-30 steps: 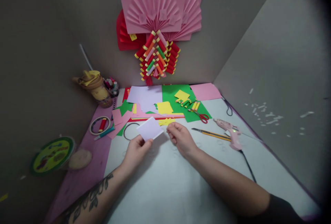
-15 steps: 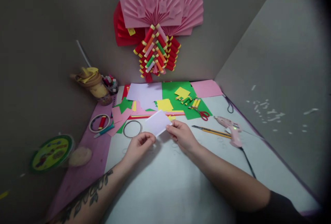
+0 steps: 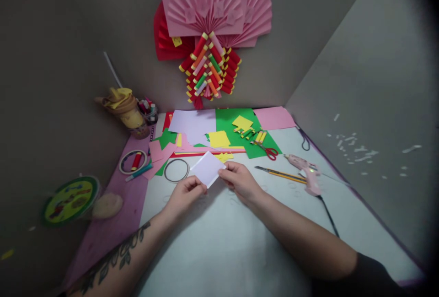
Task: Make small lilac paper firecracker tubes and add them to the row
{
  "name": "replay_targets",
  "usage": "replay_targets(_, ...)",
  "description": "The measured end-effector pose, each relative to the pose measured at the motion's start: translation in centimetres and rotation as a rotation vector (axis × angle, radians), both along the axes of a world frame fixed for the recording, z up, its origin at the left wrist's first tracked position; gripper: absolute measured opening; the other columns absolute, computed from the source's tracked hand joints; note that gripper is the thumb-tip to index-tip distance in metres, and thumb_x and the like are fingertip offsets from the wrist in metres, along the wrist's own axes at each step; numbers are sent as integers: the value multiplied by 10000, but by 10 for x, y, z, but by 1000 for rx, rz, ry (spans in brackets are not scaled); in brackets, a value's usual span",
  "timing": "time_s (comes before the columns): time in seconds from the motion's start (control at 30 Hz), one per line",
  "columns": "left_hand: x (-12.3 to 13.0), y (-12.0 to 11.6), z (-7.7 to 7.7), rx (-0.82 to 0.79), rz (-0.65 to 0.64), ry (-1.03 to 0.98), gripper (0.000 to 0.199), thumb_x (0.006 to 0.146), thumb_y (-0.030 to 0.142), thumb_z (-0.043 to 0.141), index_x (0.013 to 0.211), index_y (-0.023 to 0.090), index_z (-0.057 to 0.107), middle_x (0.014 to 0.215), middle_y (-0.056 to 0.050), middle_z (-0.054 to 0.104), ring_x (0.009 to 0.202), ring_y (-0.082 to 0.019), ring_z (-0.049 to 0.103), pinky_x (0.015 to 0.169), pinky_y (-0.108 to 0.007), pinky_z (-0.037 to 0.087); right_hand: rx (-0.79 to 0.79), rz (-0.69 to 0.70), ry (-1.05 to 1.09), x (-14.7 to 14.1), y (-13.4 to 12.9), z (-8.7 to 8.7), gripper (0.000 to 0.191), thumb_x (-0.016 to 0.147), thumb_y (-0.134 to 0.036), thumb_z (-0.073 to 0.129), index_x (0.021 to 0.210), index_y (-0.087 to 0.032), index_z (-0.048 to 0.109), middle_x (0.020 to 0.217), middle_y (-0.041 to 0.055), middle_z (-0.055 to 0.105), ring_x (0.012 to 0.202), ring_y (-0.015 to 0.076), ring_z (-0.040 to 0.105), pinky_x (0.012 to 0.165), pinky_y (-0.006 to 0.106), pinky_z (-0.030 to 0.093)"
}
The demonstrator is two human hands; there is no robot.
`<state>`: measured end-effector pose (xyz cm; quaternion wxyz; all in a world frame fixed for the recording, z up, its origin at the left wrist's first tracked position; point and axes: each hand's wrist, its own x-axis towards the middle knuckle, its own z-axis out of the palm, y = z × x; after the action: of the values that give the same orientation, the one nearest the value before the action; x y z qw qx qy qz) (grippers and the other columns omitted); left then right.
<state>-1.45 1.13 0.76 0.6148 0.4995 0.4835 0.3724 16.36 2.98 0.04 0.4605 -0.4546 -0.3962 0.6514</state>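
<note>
A small lavender paper square point(image 3: 207, 169) with pale strips along two edges is held up above the white tabletop. My left hand point(image 3: 187, 195) pinches its lower corner between thumb and fingers. At the right corner, my right hand point(image 3: 240, 179) grips it the same way. Behind the paper lie thin coloured paper strips point(image 3: 236, 149) and yellow paper squares point(image 3: 219, 139). Just left of it rests a grey ring-shaped tape roll point(image 3: 176, 170).
Red-handled scissors point(image 3: 270, 152), a yellow cutter knife point(image 3: 281, 175) and a pink glue gun point(image 3: 310, 175) lie on the right. A white tape roll point(image 3: 123, 163), a teal pen point(image 3: 139, 172) and a round green-rimmed tub point(image 3: 70, 201) are at left. Paper firecrackers point(image 3: 207, 70) hang on the wall.
The lavender square has tilted and come slightly lower and nearer, still in both hands. My right hand has shifted a little left. The view has moved slightly.
</note>
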Motion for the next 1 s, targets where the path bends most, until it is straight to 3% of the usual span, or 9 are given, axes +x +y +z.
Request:
replay_targets(0.1, 0, 1, -3, -16, 54, 4, 151, 686, 259, 616, 606, 133, 594, 533, 37, 501, 514, -77, 402, 523, -206, 292, 61, -104, -48, -1, -1, 2, 229, 709, -364, 638, 754, -193, 492, 566, -71, 417, 434, 60, 301, 410, 198, 215)
replay_targets(0.2, 0, 3, -6, -40, 140, -2, 169, 709, 283, 618, 627, 137, 594, 479, 62, 429, 464, -62, 339, 485, -200, 252, 314, -233, -260, -3, -6, 8, 175, 735, -285, 620, 853, -215, 512, 718, -39, 483, 539, 85, 418, 489, 214, 343)
replay_targets(0.3, 0, 4, -9, -26, 166, 4, 188, 721, 303, 628, 643, 133, 611, 482, 61, 433, 467, -60, 342, 485, -198, 263, 638, -76, -549, -6, -15, 16, 20, 765, -188, 580, 777, -205, 580, 775, 6, 531, 686, 125, 506, 603, 244, 409)
replay_targets(0.43, 1, 2, -10, -1, 154, 15, 193, 722, 310, 634, 652, 131, 619, 527, 43, 495, 507, -74, 403, 514, -200, 312, 868, 13, -712, -10, -22, 15, 120, 811, -143, 530, 853, -203, 624, 840, 41, 562, 832, 155, 555, 740, 279, 446)
replay_targets(0.6, 2, 0, -8, 40, 122, 41, 215, 733, 341, 617, 670, 137, 605, 600, 15, 566, 576, -105, 484, 563, -215, 371, 862, 10, -793, -10, -21, 10, 112, 820, -148, 525, 851, -200, 620, 832, 46, 577, 822, 164, 565, 745, 295, 460)
replay_targets(0.8, 3, -1, -3, 183, 114, 244, 223, 742, 335, 581, 625, 145, 568, 549, 23, 530, 535, -110, 473, 519, -212, 356, 757, 56, -766, -11, -22, 13, 116, 800, -144, 542, 821, -207, 637, 812, 36, 582, 781, 153, 569, 709, 279, 458)
replay_targets(1.0, 1, -4, 1, 445, 52, 480, 252, 776, 294, 538, 568, 154, 558, 541, 14, 500, 534, -114, 464, 525, -219, 335, 657, 76, -729, -13, -23, 15, 136, 775, -118, 548, 766, -208, 650, 767, 18, 579, 743, 141, 562, 682, 265, 442)
